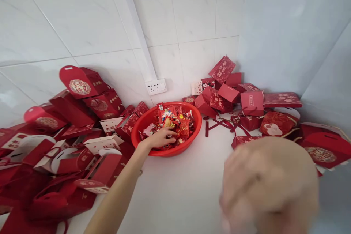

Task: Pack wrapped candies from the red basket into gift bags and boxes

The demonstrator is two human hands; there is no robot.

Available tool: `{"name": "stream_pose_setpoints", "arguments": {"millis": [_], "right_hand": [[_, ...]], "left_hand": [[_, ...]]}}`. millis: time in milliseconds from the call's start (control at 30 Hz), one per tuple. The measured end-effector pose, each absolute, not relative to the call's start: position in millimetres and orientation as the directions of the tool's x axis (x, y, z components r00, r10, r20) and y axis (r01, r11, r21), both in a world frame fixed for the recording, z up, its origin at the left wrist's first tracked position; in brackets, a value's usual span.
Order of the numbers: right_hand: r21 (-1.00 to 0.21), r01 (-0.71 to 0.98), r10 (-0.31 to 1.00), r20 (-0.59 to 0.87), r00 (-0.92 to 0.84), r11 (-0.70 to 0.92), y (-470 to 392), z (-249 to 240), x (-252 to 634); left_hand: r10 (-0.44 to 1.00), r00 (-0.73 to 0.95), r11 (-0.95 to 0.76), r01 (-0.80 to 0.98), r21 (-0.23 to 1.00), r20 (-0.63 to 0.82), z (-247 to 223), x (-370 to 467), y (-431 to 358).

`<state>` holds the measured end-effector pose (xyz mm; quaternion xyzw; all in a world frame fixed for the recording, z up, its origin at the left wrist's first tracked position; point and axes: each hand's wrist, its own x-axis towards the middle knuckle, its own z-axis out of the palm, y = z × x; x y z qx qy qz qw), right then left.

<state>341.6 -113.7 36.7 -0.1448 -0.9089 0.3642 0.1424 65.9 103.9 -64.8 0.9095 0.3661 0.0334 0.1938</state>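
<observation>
A round red plastic basket (175, 150) stands on the white table near the wall, filled with wrapped sweets (184, 128) in red, gold and pink. My left hand (163, 137) reaches over its front left part, palm down on the sweets, with fingers apart. No sweet can be seen in its grip. Close to the camera at the lower right is my right hand (270, 182), large and blurred. Its fingers are smeared and mostly hidden, so what it holds, if anything, cannot be made out.
Many red gift boxes (79, 84) are heaped at the left. More red boxes and bags (252, 103) lie along the wall at the right, with loose ribbons (219, 122) beside them. A white socket (156, 86) is on the tiled wall.
</observation>
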Motion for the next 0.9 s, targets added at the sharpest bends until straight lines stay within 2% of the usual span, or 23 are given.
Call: {"name": "stream_pose_setpoints", "arguments": {"millis": [67, 100, 133, 167, 200, 233, 267, 367, 433, 533, 667, 733, 833, 900], "right_hand": [[-0.758, 0.216, 0.547, 0.214, -0.809, 0.616, -80, 47, 355], [-0.782, 0.269, 0.695, 0.269, -0.667, 0.561, -60, 45, 361], [-0.816, 0.321, 0.841, 0.325, -0.433, 0.481, -41, 40, 366], [-0.860, 0.342, 0.925, 0.343, -0.162, 0.379, -21, 32, 370], [-0.908, 0.339, 0.941, 0.308, 0.139, 0.247, -1, 21, 373], [-0.945, 0.312, 0.900, 0.218, 0.377, 0.098, 17, 9, 376], [-0.953, 0.301, 0.877, 0.156, 0.454, 0.014, 33, -4, 378], [-0.949, 0.297, 0.863, 0.056, 0.501, -0.111, 66, -38, 383], [-0.940, 0.319, 0.850, 0.067, 0.523, -0.122, 75, -50, 386], [-0.915, 0.395, 0.805, 0.177, 0.566, -0.076, 73, -48, 389], [-0.857, 0.516, 0.700, 0.369, 0.612, 0.000, 53, -20, 387], [-0.826, 0.560, 0.626, 0.470, 0.622, 0.064, 39, -5, 383], [-0.750, 0.589, 0.493, 0.651, 0.577, 0.301, 10, 13, 375], [-0.734, 0.539, 0.554, 0.672, 0.491, 0.413, -12, 23, 371]], "left_hand": [[0.674, 0.728, -0.650, 0.666, 0.365, -0.128, -70, 64, 107], [0.674, 0.726, -0.646, 0.670, 0.366, -0.140, -71, 63, 108], [0.677, 0.721, -0.638, 0.675, 0.370, -0.148, -72, 62, 109], [0.681, 0.715, -0.629, 0.681, 0.375, -0.156, -72, 61, 109], [0.687, 0.708, -0.619, 0.688, 0.379, -0.163, -72, 60, 109], [0.693, 0.701, -0.611, 0.694, 0.382, -0.166, -72, 60, 109], [0.699, 0.695, -0.603, 0.698, 0.385, -0.165, -73, 60, 109], [0.716, 0.681, -0.589, 0.708, 0.390, -0.154, -73, 60, 109], [0.722, 0.677, -0.586, 0.709, 0.393, -0.145, -73, 60, 108], [0.724, 0.678, -0.587, 0.702, 0.404, -0.127, -72, 60, 107], [0.730, 0.677, -0.590, 0.690, 0.420, -0.088, -73, 59, 106], [0.743, 0.669, -0.589, 0.675, 0.445, -0.031, -75, 58, 107], [0.758, 0.645, -0.590, 0.610, 0.529, 0.103, -74, 58, 108], [0.767, 0.608, -0.589, 0.537, 0.605, 0.207, -72, 58, 105]]}}
